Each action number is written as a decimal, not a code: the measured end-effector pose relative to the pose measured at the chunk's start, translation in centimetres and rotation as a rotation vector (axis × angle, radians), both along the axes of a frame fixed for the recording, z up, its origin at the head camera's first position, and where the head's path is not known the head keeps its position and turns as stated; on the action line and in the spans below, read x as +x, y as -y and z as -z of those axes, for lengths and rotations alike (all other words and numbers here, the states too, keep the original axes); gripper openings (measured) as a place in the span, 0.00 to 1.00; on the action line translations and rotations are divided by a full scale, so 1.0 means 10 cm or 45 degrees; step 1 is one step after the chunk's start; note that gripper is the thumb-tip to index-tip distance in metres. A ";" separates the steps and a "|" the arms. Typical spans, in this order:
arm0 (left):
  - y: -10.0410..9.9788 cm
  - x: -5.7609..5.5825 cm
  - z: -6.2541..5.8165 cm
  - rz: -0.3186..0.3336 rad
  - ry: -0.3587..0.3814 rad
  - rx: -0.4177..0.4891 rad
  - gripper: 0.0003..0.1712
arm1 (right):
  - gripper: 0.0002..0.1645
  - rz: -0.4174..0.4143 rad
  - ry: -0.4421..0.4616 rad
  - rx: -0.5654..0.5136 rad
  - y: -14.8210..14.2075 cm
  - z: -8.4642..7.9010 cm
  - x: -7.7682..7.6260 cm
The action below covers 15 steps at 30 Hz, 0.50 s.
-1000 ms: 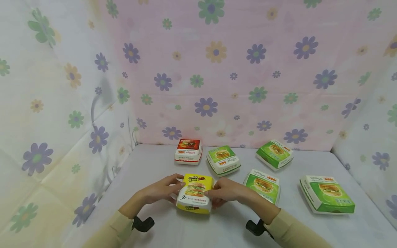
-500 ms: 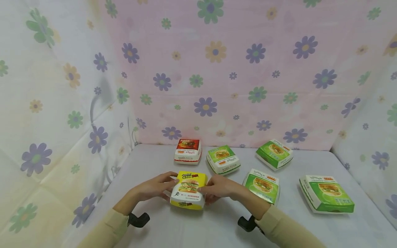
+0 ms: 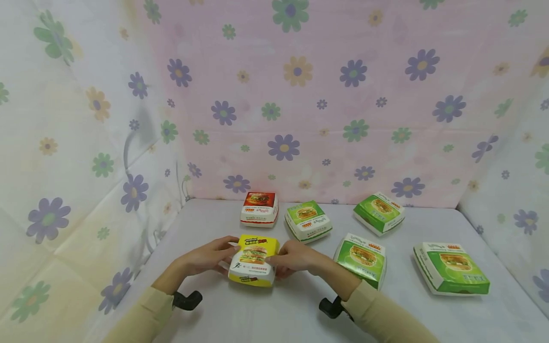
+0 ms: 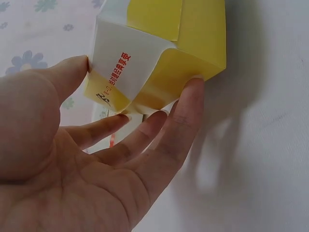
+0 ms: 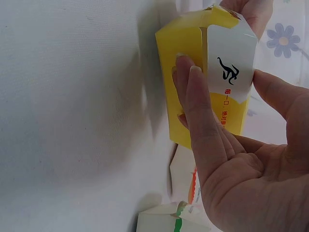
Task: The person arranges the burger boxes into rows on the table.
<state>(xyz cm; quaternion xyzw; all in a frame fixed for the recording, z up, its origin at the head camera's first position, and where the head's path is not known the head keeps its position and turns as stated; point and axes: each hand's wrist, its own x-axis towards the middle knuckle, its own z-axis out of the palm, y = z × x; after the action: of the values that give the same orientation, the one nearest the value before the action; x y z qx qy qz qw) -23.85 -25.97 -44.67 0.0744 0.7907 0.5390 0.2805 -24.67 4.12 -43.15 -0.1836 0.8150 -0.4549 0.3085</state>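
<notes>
A yellow and white burger box [image 3: 254,256], with a burger picture on its lid, is held between both hands at the left middle of the table. My left hand [image 3: 205,258] grips its left side; in the left wrist view the thumb lies at the lid's edge and the fingertips [image 4: 194,89] touch the side wall. From the right, my right hand [image 3: 299,257] grips the opposite side, its thumb on the lid and its fingers [image 5: 198,92] along the yellow wall. Whether the box touches the table is hard to tell.
Behind the hands sit a red and white burger box [image 3: 259,209] and a green one [image 3: 308,221]. More green boxes stand to the right: one at the back [image 3: 379,213], one by the right forearm [image 3: 361,259], one far right [image 3: 452,268]. Flowered cloth [image 3: 300,119] encloses the table.
Both hands have shifted left and slightly away from me, carrying the yellow box with them. The red and green boxes have stayed in place.
</notes>
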 end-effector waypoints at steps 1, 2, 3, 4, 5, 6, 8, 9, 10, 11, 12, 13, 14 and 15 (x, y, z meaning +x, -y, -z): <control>0.02 0.00 0.00 -0.002 0.000 0.000 0.40 | 0.22 0.003 0.000 -0.003 0.02 0.01 0.00; 0.03 0.01 0.00 -0.003 0.000 -0.001 0.40 | 0.21 0.004 -0.001 -0.005 0.04 0.02 -0.01; 0.05 0.01 0.00 -0.005 0.000 -0.001 0.40 | 0.21 0.003 -0.004 -0.004 0.05 0.03 -0.01; 0.06 0.01 0.01 -0.004 0.002 0.002 0.40 | 0.21 0.002 -0.004 -0.005 0.07 0.04 -0.02; 0.08 0.01 0.01 -0.003 0.004 0.004 0.40 | 0.21 0.002 -0.004 -0.005 0.08 0.05 -0.02; 0.09 0.02 0.01 -0.002 0.006 0.009 0.40 | 0.21 -0.001 -0.003 -0.007 0.10 0.05 -0.03; 0.12 0.01 0.02 -0.002 0.010 0.015 0.40 | 0.21 -0.007 -0.003 -0.007 0.12 0.06 -0.03; 0.13 0.01 0.03 -0.003 0.012 0.019 0.40 | 0.20 -0.008 -0.005 -0.006 0.13 0.06 -0.03; 0.14 0.01 0.03 -0.004 0.016 0.022 0.40 | 0.20 -0.011 -0.007 -0.008 0.14 0.06 -0.03; 0.15 0.01 0.04 -0.004 0.017 0.024 0.40 | 0.20 -0.010 -0.008 -0.008 0.15 0.05 -0.03; 0.16 0.01 0.04 -0.006 0.019 0.025 0.40 | 0.20 -0.010 -0.010 -0.008 0.15 0.05 -0.03; 0.17 0.00 0.05 -0.008 0.019 0.026 0.40 | 0.20 -0.009 -0.011 -0.007 0.16 0.05 -0.03; 0.18 0.00 0.05 -0.010 0.020 0.026 0.40 | 0.20 -0.008 -0.013 -0.004 0.17 0.05 -0.03; 0.19 0.00 0.06 -0.015 0.022 0.027 0.40 | 0.20 -0.006 -0.014 -0.002 0.18 0.05 -0.03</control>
<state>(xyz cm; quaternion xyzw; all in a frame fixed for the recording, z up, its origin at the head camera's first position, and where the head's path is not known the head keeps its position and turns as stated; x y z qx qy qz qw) -23.84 -27.83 -45.28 0.0680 0.7830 0.5495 0.2835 -24.99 2.32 -43.69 -0.1882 0.8158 -0.4537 0.3052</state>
